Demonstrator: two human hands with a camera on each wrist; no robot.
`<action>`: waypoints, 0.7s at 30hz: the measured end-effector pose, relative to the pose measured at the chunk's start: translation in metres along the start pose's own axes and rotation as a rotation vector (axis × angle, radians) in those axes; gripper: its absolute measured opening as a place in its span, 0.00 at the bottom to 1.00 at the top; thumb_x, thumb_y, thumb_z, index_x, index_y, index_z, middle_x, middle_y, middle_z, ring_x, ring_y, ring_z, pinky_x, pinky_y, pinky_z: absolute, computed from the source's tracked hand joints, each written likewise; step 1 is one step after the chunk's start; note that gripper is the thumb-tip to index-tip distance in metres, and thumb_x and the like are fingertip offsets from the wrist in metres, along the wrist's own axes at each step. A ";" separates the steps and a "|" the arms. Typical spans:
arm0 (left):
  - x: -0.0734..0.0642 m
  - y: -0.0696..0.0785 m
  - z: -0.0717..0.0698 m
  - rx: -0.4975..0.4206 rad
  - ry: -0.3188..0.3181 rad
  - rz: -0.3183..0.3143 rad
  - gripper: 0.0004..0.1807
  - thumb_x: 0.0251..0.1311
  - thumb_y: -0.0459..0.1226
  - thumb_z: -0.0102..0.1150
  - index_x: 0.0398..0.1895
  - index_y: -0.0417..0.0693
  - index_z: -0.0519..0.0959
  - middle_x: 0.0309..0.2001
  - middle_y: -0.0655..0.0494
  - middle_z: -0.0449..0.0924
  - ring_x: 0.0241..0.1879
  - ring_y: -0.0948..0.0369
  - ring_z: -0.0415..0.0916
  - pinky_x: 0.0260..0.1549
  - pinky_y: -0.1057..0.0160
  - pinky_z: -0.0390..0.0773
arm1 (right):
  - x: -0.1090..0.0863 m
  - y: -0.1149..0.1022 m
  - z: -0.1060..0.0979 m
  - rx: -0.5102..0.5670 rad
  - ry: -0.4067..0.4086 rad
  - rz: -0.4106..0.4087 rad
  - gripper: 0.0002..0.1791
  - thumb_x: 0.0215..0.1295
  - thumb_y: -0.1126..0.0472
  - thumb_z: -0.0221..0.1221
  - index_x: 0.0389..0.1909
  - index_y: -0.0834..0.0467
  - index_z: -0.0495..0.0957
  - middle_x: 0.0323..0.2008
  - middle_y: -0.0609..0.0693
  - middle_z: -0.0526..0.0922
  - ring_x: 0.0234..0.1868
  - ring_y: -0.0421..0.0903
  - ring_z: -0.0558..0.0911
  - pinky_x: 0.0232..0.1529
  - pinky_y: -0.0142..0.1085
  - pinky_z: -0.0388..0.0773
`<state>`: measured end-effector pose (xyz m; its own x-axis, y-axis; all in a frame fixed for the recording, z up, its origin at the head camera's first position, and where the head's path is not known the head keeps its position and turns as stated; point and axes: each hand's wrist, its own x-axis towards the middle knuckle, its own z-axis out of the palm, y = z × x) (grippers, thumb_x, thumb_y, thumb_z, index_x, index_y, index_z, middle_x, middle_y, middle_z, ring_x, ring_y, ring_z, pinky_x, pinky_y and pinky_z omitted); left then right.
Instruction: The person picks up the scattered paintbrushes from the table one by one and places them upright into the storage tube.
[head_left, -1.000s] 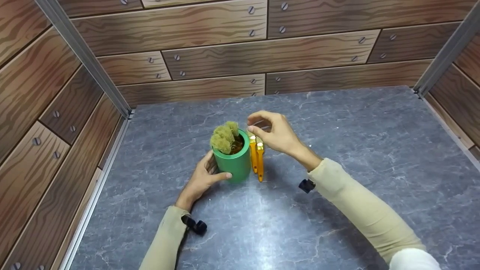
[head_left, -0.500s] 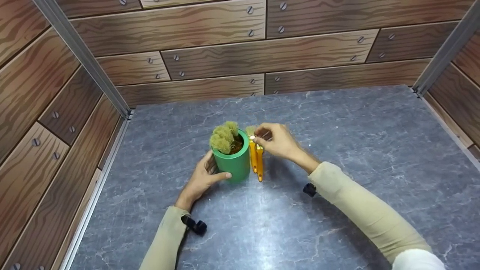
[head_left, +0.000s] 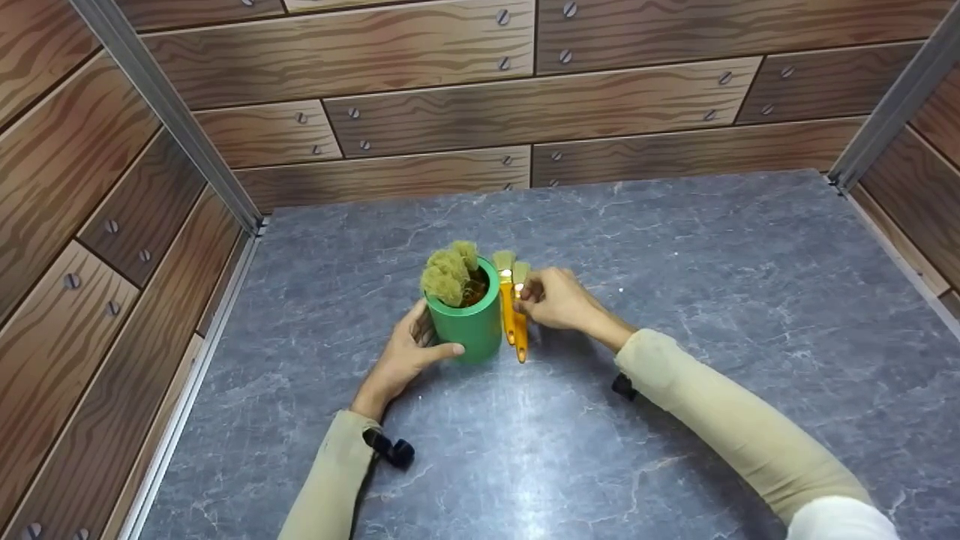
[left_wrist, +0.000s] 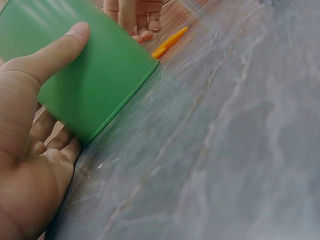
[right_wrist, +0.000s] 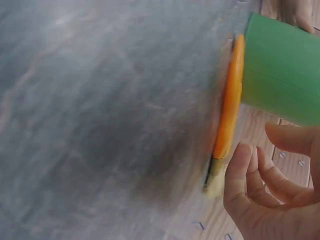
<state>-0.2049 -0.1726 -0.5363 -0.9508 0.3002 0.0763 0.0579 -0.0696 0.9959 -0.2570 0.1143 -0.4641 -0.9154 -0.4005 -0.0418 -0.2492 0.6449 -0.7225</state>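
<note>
My left hand (head_left: pixel 405 360) holds a green cylindrical pot (head_left: pixel 469 334) standing on the table, thumb across its front and fingers around its left side. Fuzzy yellow-green tufts (head_left: pixel 446 277) and something brown show inside its rim. Close to the pot's right side lie two paintbrushes with orange handles, bristles toward the back: a left paintbrush (head_left: pixel 508 307) and a right paintbrush (head_left: pixel 521 337). My right hand (head_left: pixel 561 301) hovers beside the right one. In the right wrist view its bent fingers and thumb stand apart with nothing between them, close to an orange handle (right_wrist: pixel 231 100).
The table (head_left: pixel 675 247) has a grey marbled top. Wood-patterned walls (head_left: pixel 435 82) enclose it at the back and both sides, with metal strips in the corners. A black wrist device (head_left: pixel 394 451) hangs at the left sleeve.
My right hand has come down and toward me, from above the brushes' metal ends to beside the right brush's handle, uncovering the bristles. The left hand and pot have stayed put.
</note>
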 end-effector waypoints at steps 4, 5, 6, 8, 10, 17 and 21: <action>0.000 0.000 -0.001 0.000 0.001 -0.004 0.61 0.56 0.32 0.81 0.88 0.50 0.51 0.83 0.50 0.61 0.84 0.53 0.56 0.84 0.54 0.57 | 0.000 0.002 0.003 -0.050 -0.032 0.065 0.04 0.65 0.64 0.70 0.34 0.58 0.84 0.34 0.52 0.87 0.33 0.46 0.82 0.36 0.35 0.84; 0.000 0.000 -0.001 0.003 0.001 -0.002 0.61 0.56 0.32 0.82 0.88 0.50 0.51 0.83 0.49 0.60 0.84 0.52 0.56 0.84 0.54 0.56 | 0.001 0.003 0.004 -0.063 -0.038 0.077 0.06 0.66 0.62 0.71 0.34 0.58 0.84 0.34 0.52 0.87 0.33 0.46 0.82 0.34 0.34 0.83; 0.000 0.000 -0.001 0.003 0.001 0.001 0.61 0.56 0.32 0.82 0.88 0.50 0.51 0.83 0.49 0.60 0.84 0.52 0.56 0.84 0.54 0.56 | 0.001 0.004 0.005 -0.076 -0.040 0.087 0.06 0.65 0.62 0.72 0.34 0.58 0.84 0.33 0.52 0.87 0.32 0.45 0.81 0.33 0.34 0.83; 0.000 0.001 -0.001 0.004 0.002 0.001 0.61 0.56 0.32 0.82 0.88 0.49 0.52 0.83 0.49 0.60 0.84 0.52 0.56 0.84 0.54 0.56 | 0.002 0.005 0.006 -0.090 -0.044 0.114 0.07 0.64 0.61 0.73 0.33 0.57 0.84 0.32 0.51 0.86 0.29 0.44 0.81 0.30 0.32 0.82; 0.000 0.002 -0.001 0.005 0.004 0.004 0.61 0.55 0.32 0.82 0.88 0.49 0.52 0.83 0.49 0.60 0.84 0.52 0.56 0.84 0.54 0.56 | 0.002 0.006 0.007 -0.097 -0.041 0.136 0.08 0.63 0.60 0.74 0.31 0.57 0.84 0.31 0.51 0.87 0.27 0.43 0.80 0.27 0.32 0.81; 0.001 0.002 -0.001 0.001 0.000 0.023 0.59 0.56 0.31 0.81 0.87 0.52 0.54 0.83 0.52 0.62 0.83 0.54 0.58 0.83 0.56 0.58 | 0.004 0.004 0.006 -0.098 -0.049 0.213 0.10 0.59 0.62 0.74 0.23 0.55 0.82 0.24 0.49 0.84 0.22 0.42 0.79 0.21 0.32 0.78; 0.001 0.001 0.000 -0.004 -0.002 0.025 0.60 0.55 0.30 0.81 0.87 0.52 0.54 0.82 0.53 0.63 0.82 0.55 0.59 0.83 0.58 0.59 | 0.003 0.002 0.006 -0.120 -0.069 0.240 0.17 0.58 0.64 0.72 0.17 0.51 0.76 0.17 0.45 0.77 0.18 0.40 0.74 0.17 0.31 0.72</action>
<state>-0.2056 -0.1727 -0.5348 -0.9485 0.3002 0.1009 0.0801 -0.0809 0.9935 -0.2584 0.1105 -0.4704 -0.9303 -0.2669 -0.2517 -0.0668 0.7979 -0.5991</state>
